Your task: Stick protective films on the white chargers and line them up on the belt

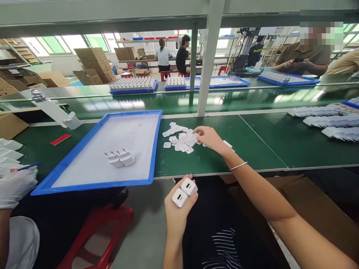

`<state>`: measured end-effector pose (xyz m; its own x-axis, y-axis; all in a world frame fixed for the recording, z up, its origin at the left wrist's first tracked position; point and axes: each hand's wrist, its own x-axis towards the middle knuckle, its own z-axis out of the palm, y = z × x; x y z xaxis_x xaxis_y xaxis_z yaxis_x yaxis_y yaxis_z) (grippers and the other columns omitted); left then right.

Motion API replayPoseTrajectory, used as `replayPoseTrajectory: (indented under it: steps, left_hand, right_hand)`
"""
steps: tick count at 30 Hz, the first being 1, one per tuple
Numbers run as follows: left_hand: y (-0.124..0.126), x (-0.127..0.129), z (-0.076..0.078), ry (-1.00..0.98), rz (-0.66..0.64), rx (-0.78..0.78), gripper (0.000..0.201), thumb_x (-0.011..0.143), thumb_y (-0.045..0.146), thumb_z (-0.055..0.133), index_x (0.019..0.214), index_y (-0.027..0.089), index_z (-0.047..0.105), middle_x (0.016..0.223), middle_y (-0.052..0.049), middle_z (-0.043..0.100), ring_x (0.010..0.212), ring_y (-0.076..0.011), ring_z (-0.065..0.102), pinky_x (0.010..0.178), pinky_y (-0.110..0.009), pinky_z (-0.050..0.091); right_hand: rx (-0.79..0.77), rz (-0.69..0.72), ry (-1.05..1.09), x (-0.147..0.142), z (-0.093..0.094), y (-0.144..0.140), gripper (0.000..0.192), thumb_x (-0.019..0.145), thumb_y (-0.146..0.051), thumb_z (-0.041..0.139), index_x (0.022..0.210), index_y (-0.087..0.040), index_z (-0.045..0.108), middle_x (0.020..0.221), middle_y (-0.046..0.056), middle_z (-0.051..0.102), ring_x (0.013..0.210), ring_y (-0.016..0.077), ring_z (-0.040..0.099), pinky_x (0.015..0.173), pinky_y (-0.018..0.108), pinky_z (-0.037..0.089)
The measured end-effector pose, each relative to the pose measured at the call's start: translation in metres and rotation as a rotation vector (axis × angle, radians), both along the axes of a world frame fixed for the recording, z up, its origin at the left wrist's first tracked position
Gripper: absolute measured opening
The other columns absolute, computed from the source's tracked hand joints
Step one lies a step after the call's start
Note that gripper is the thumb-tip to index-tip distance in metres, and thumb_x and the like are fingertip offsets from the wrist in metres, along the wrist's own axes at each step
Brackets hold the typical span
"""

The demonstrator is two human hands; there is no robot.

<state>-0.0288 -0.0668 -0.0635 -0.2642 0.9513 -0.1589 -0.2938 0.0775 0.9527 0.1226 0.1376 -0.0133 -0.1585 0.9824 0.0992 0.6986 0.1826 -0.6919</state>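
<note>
Nearby, blue tray (pixel 156 142) sits beside sticker pile (pixel 181 140), unobstructed.

chargers (pixel 184 192): two white cubes, each with a usb port facing up, side by side and touching, held off the table near its front edge. stickers (pixel 181 138): small white rounded squares, a loose scattered pile, flat on the green table, right of the blue tray.
</note>
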Motion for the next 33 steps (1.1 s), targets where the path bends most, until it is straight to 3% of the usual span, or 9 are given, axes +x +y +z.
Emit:
replayPoseTrajectory:
  steps: [4,8,12,17,24,28,33]
  left_hand:
    - [-0.001,-0.001,-0.001,0.010,-0.013,-0.009,0.053,0.065,0.030,0.088,0.116,0.018,0.078,0.122,-0.012,0.077,0.111,-0.0301,0.074,0.094,-0.036,0.060]
    - [-0.001,-0.002,-0.003,0.023,-0.027,-0.021,0.054,0.065,0.031,0.089,0.117,0.019,0.078,0.120,-0.011,0.078,0.110,-0.0286,0.074,0.093,-0.034,0.060]
    - [-0.002,-0.002,-0.006,0.012,-0.038,-0.025,0.054,0.065,0.032,0.089,0.117,0.020,0.078,0.124,-0.011,0.077,0.111,-0.0281,0.074,0.093,-0.034,0.060]
    - [0.000,-0.002,-0.009,0.023,-0.025,-0.014,0.056,0.063,0.031,0.090,0.116,0.019,0.078,0.123,-0.012,0.077,0.110,-0.0293,0.074,0.093,-0.036,0.061]
    - [0.001,-0.003,-0.020,0.064,-0.033,-0.003,0.054,0.066,0.033,0.088,0.118,0.020,0.077,0.126,-0.011,0.076,0.113,-0.0291,0.073,0.098,-0.038,0.059]
    - [0.002,-0.002,-0.023,0.333,-0.024,0.094,0.045,0.078,0.030,0.079,0.121,0.021,0.075,0.125,-0.010,0.076,0.116,-0.0281,0.072,0.101,-0.040,0.058]
    - [0.016,0.007,-0.002,0.790,0.026,0.384,0.034,0.081,0.019,0.072,0.114,0.022,0.076,0.131,-0.011,0.072,0.120,-0.0304,0.071,0.105,-0.046,0.058]
  right_hand:
    - [0.037,-0.054,-0.003,-0.001,0.008,-0.006,0.015,0.081,-0.013,0.058,0.083,-0.019,0.071,0.077,0.002,0.073,0.075,0.0181,0.065,0.068,0.026,0.043]
    - [0.043,-0.102,-0.034,-0.001,0.011,-0.003,0.009,0.085,-0.015,0.063,0.079,-0.018,0.069,0.085,0.004,0.073,0.083,0.0188,0.064,0.072,0.028,0.043]
    - [-0.084,-0.073,-0.032,-0.005,0.001,0.007,0.011,0.096,-0.025,0.065,0.096,-0.016,0.069,0.086,0.002,0.071,0.076,0.0152,0.066,0.072,0.029,0.053]
    - [-0.219,-0.040,-0.045,-0.013,-0.019,0.012,0.030,0.101,-0.037,0.064,0.122,-0.015,0.065,0.115,0.008,0.070,0.093,0.0185,0.070,0.081,0.037,0.062]
    - [-0.236,-0.048,-0.188,-0.018,-0.022,0.011,0.034,0.100,-0.037,0.065,0.127,-0.016,0.064,0.128,0.010,0.066,0.109,0.0237,0.068,0.093,0.045,0.059]
    - [-0.295,-0.024,-0.252,-0.021,-0.012,0.012,0.035,0.100,-0.037,0.066,0.128,-0.016,0.063,0.129,0.011,0.066,0.110,0.0241,0.068,0.093,0.046,0.059]
    - [-0.397,0.021,-0.277,-0.032,0.009,0.011,0.032,0.100,-0.036,0.065,0.125,-0.016,0.065,0.127,0.011,0.067,0.107,0.0226,0.069,0.092,0.042,0.060]
